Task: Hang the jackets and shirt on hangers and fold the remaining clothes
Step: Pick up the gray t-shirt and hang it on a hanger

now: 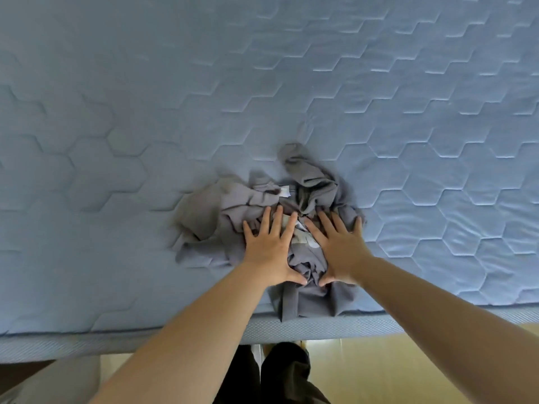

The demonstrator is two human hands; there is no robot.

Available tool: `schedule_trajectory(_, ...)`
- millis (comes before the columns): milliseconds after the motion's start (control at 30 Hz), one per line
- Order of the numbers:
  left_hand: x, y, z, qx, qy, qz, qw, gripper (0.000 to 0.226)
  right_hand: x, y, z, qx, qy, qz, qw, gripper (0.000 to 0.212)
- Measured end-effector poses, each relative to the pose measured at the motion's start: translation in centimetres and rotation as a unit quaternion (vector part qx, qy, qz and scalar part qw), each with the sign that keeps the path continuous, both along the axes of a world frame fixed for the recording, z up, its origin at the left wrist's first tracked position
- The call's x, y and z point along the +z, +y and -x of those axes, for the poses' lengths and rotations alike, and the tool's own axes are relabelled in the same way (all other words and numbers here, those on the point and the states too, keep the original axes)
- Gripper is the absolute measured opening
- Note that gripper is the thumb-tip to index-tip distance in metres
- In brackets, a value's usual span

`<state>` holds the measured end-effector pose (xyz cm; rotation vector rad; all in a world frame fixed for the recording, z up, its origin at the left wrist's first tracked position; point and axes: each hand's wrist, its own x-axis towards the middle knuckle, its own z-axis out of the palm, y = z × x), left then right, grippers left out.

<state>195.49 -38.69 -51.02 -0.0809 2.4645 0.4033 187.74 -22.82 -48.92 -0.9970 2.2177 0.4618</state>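
Note:
A crumpled grey garment (210, 217) with a white label and a pale print lies bunched on the blue quilted mattress (116, 141), near its front edge. Part of the cloth hangs over that edge. My left hand (269, 249) lies flat on the garment's middle with fingers spread and straight. My right hand (339, 247) presses flat beside it, fingers spread, thumb pointing inward. The thumbs of both hands almost meet over a fold. No hanger is in view.
The mattress has a hexagon stitch pattern and stretches far to the back and both sides. Its front edge (175, 339) runs across the lower frame. Below it are a wooden floor (408, 368) and my dark trousers (280, 374).

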Motion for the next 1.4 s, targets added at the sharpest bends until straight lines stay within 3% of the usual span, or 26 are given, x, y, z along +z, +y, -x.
schedule_trajectory(133,-1.8,1.3,0.2,0.007,0.016,0.048,0.999,0.131,-2.4,-0.3,-0.3,-0.026,0.024,0.057,0.998,0.113)
schedule_trajectory(300,-2.1,1.3,0.1,0.004,0.113,0.082,0.99,0.087,-2.0,-0.2,-0.9,-0.081,0.063,0.134,0.986,0.073)
schedule_trajectory(433,1.3,1.7,-1.9,-0.034,0.139,0.043,0.989,0.071,1.3,1.3,-4.7,-0.158,0.079,0.153,0.972,0.069)
schedule_trajectory(567,7.4,3.2,-5.0,-0.109,0.19,0.008,0.976,0.077,7.3,4.8,-9.8,-0.239,0.089,0.191,0.948,0.07)
schedule_trajectory(767,17.4,11.0,-6.3,-0.254,0.162,-0.027,0.953,0.071,15.6,12.6,-17.2,-0.409,0.145,0.214,0.875,0.07)
schedule_trajectory(867,20.6,16.8,-6.2,-0.287,0.143,-0.033,0.947,0.062,19.0,16.9,-19.2,-0.487,0.165,0.205,0.833,0.068)
schedule_trajectory(967,23.0,23.7,-7.3,-0.303,0.141,-0.096,0.938,0.056,21.0,21.9,-22.4,-0.572,0.192,0.19,0.774,0.063)
schedule_trajectory(1400,27.2,60.8,-7.0,-0.498,0.162,-0.178,0.833,0.058,25.7,54.4,-28.7,-0.724,0.259,0.167,0.617,0.057)
